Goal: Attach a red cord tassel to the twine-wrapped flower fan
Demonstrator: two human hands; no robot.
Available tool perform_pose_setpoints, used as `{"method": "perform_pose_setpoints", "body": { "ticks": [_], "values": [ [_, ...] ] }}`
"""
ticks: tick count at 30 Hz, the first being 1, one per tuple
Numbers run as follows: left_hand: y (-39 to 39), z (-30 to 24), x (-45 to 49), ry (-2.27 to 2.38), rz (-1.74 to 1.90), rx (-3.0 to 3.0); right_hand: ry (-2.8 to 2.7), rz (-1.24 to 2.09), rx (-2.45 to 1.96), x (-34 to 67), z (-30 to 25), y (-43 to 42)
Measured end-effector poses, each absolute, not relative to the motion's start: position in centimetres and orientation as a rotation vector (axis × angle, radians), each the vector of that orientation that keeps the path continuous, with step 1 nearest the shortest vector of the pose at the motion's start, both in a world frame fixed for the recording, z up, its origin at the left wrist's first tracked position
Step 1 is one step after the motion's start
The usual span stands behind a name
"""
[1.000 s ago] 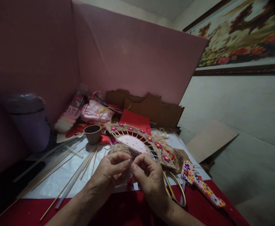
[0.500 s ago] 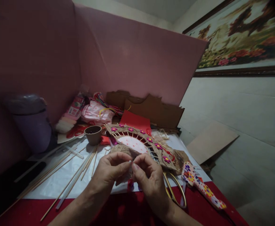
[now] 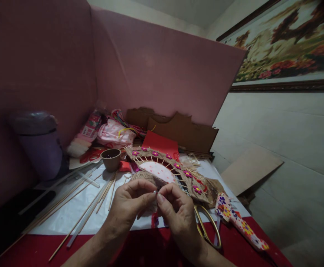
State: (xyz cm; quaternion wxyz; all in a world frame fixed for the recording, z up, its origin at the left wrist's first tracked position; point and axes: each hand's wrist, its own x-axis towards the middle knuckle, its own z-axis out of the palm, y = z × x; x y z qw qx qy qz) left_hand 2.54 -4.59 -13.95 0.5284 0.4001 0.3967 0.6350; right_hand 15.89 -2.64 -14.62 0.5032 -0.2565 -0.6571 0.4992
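My left hand (image 3: 131, 202) and my right hand (image 3: 175, 211) meet fingertip to fingertip above the near edge of the white sheet. Both are closed in a pinch. A tiny shiny spot shows between the fingertips, too small to name. Just behind the hands lies a fan-shaped piece (image 3: 159, 171) of sticks wrapped in twine, with a pink dotted cloth centre and purple flowers along its arc. A ball of twine (image 3: 143, 176) sits partly hidden behind my left hand. Gold-handled scissors (image 3: 208, 226) lie beside my right hand. Something red and purple hangs or lies below the fingertips, partly hidden.
Thin sticks (image 3: 70, 226) and clear glue sticks (image 3: 81, 222) spread at left, near a small brown cup (image 3: 111, 159). A purple tumbler (image 3: 41, 148) stands behind. A flower-patterned glue gun (image 3: 239, 222) lies at right. Red card (image 3: 162, 142) and torn cardboard (image 3: 182, 129) are at the back.
The view has shifted slightly. Both hands keep their fingertip pinch in nearly the same place, with only small finger movement.
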Motion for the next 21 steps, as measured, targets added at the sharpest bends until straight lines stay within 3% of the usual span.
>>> {"method": "perform_pose_setpoints", "body": {
  "ticks": [11, 21],
  "values": [
    [-4.6, -14.1, 2.4, 0.914, 1.481, 0.997, -1.582, 1.225, -0.636, 16.0, -14.3, -2.8],
    [-5.0, -13.2, 2.7, 0.924, 1.537, 1.121, -1.391, 1.631, -0.727, 16.0, -13.5, -2.0]
  ]
}}
